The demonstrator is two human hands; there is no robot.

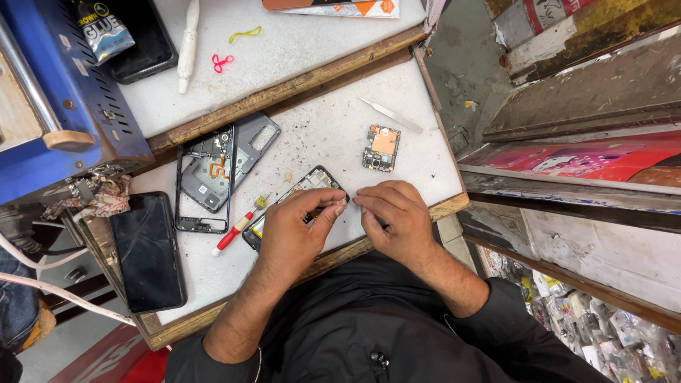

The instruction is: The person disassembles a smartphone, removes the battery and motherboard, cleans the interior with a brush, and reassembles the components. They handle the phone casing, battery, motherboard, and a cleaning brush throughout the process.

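I looked down on a white work table (319, 135) with worn wooden edging, dusted with dark specks. At its far left stood a blue metal machine (64, 92), with a black phone (147, 250), screen dark, lying face up on the table's left end just in front of it. Beside that phone lay a grey phone back frame (213, 174) with an orange flex strip inside, and a thin black bezel resting over it.

Nearest my body, the opened phone (298, 195) sat tilted near the table's front edge, mostly covered by my hands. My left hand (294, 230) lay over its lower part, fingers curled and thumb pressed toward the fingertips, pinching at something on the phone; what it pinched I could not tell. My right hand (394, 216) rested just beside it on the table, fingers curled in, tips almost meeting those of the left; whether it held anything was hidden from me.

Beyond the right hand, well apart, lay 1 small circuit board (381, 148) with a copper-coloured patch. Farther back sat metal tweezers (390, 114). A red-handled screwdriver (233, 232) lay just left of the opened phone, touching the frame's corner.
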